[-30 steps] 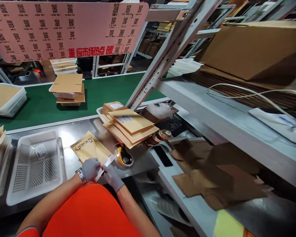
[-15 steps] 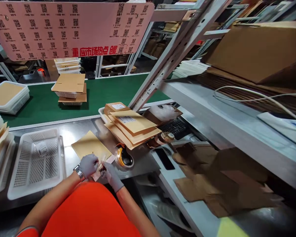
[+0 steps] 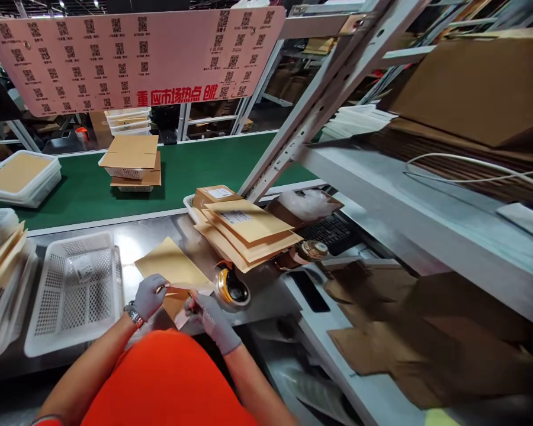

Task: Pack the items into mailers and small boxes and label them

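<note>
My left hand [image 3: 151, 296], in a grey glove with a metal watch at the wrist, pinches one side of a small orange-brown packet [image 3: 176, 299]. My right hand [image 3: 212, 316], also gloved, is closed at the packet's other side; the fingers partly hide it. Under and just beyond the hands, a yellow-brown envelope [image 3: 171, 263] lies flat on the metal table. Pale pink paper [image 3: 182, 319] shows below the packet. A tape dispenser [image 3: 233, 287] with an orange and black body sits just right of my right hand.
A white basket [image 3: 71, 296] holding a small labelled bag stands left, beside stacked baskets with envelopes [image 3: 4, 284]. Stacked envelopes [image 3: 249, 222], a jar [image 3: 308, 251] and a phone [image 3: 310, 291] are right. A green conveyor [image 3: 195, 168] runs behind; a metal post [image 3: 293, 136] and shelf [image 3: 382, 189] rise right.
My hands have drawn apart, the left one moving left and the right one slightly right. The orange-brown packet now shows stretched between them. The whole view has shifted slightly.
</note>
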Available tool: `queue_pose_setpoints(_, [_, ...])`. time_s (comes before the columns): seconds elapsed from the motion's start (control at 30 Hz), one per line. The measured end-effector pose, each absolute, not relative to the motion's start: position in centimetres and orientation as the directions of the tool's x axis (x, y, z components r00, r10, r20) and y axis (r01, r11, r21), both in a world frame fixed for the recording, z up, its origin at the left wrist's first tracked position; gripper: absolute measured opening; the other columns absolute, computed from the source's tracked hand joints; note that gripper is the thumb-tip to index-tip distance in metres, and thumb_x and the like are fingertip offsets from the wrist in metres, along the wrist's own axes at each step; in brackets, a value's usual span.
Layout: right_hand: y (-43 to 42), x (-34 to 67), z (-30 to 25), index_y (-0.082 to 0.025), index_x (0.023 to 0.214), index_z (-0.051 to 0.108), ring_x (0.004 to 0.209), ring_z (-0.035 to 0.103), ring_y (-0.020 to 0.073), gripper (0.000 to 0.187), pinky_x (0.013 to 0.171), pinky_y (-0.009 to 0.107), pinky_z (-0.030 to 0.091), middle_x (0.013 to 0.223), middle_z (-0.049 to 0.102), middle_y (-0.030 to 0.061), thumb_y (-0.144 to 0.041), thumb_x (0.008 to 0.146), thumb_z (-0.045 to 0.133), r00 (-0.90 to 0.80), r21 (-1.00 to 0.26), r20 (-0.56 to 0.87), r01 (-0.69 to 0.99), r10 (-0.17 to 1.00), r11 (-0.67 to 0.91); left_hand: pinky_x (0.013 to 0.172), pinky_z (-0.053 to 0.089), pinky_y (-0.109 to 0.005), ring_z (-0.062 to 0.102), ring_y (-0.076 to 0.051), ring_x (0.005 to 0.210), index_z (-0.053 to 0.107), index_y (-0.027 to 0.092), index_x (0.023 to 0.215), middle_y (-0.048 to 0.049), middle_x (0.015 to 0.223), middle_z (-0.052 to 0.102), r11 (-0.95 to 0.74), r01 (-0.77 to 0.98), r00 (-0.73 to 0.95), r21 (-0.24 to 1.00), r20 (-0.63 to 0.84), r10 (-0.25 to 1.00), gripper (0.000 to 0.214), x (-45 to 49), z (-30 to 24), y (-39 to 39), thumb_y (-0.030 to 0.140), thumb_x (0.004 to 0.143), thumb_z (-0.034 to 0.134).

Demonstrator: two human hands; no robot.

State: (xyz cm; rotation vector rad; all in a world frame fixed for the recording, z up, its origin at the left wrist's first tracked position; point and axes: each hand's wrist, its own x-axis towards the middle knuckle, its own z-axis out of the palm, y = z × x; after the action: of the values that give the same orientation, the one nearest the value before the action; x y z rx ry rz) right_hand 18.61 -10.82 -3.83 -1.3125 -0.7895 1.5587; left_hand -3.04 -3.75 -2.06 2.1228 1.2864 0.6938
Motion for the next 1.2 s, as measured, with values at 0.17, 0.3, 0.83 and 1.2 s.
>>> queue_pose_setpoints(0.17, [-11.6,20.1,-0.2,-0.027,0.089,0.082,0.099,0.072,0.0298,0.027,0.096,0.046,0.059,0.101,0.080,0.0087,-0.052,0.083,0.088,0.146,-0.911,0.170,0.399,0.975,0.099,0.086,0.056,-0.032,0.075,-0.021,0.092,0.081,0.022,0.089,-0.0071,0.095,0.082,-0.459,0.592,0.502,0.663,0.141,0.853,0.021,-2.0,-1.0,-4.1,0.010,0.095,0.064])
queue_pose_setpoints(0.3, [-9.3,19.9,1.6,-0.034,0.108,0.086,0.115,0.072,0.0292,0.016,0.117,0.058,0.052,0.115,0.083,0.0074,-0.035,0.097,0.074,-0.206,-0.793,0.378,0.432,0.903,0.430,0.084,0.056,-0.032,0.075,-0.020,0.089,0.083,0.023,0.088,-0.0069,0.092,0.083,-0.489,0.594,0.559,0.639,0.110,0.822,0.019,-1.0,0.5,-4.6,0.014,0.095,0.067])
queue_pose_setpoints(0.83, [-15.7,25.3,-3.5,-0.028,0.127,0.082,0.136,0.068,0.0392,0.053,0.120,0.057,0.050,0.143,0.079,0.0118,-0.037,0.074,0.089,0.173,-0.871,0.110,0.491,0.979,0.011,0.087,0.058,-0.032,0.074,-0.020,0.090,0.081,0.024,0.087,-0.0056,0.089,0.080,-0.627,0.337,0.797,0.702,0.143,0.587,0.020,1.6,2.4,-3.5,0.017,0.097,0.065])
queue_pose_setpoints(1.2, [-22.2,28.0,-12.5,-0.019,0.096,0.080,0.096,0.083,0.0425,0.052,0.086,0.055,0.066,0.097,0.088,0.0173,-0.065,0.070,0.082,0.525,-0.873,-0.487,-0.273,0.698,-0.403,0.136,0.023,-0.070,0.021,-0.059,0.168,0.043,0.002,0.170,-0.0328,0.183,0.025,-0.427,0.880,0.474,0.208,-0.445,0.760,0.106,6.4,-9.6,-2.5,0.037,0.078,0.081])
